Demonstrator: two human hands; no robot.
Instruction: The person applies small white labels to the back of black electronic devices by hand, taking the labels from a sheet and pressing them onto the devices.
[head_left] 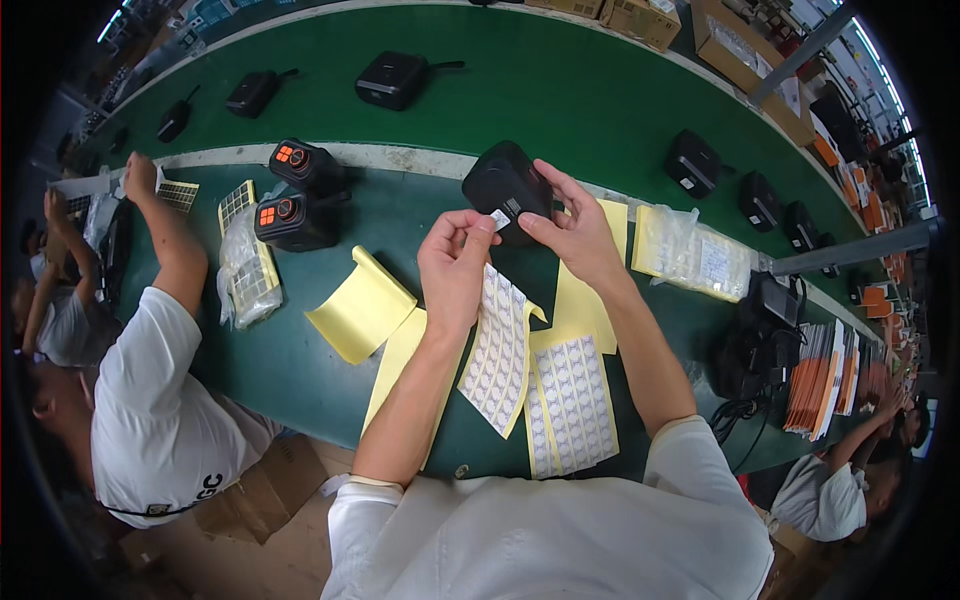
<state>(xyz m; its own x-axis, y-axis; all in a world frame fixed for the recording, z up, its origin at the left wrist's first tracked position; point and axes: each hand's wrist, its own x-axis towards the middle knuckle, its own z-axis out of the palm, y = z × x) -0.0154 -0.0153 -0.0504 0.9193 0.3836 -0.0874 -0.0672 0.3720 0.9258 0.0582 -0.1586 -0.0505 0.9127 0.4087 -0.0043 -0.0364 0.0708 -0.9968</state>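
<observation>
My left hand (455, 262) pinches a small white rectangular sticker (500, 219) at its fingertips and also grips a hanging sheet of white stickers on yellow backing (497, 352). My right hand (572, 228) clasps a black boxy plastic device (503, 183), just beyond both hands, with the sticker against its face. Below my wrists lies another flat sticker sheet (572, 402). Left of my left hand sits curled yellow backing paper (362, 305). Farther left, two black devices with orange buttons (297, 195) stand on the green work table (330, 380).

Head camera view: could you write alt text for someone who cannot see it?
A person's right hand holds a small black device over a green workbench while the left hand brings a small white sticker to it, a sticker sheet hanging below. Co-workers sit on either side.
</observation>
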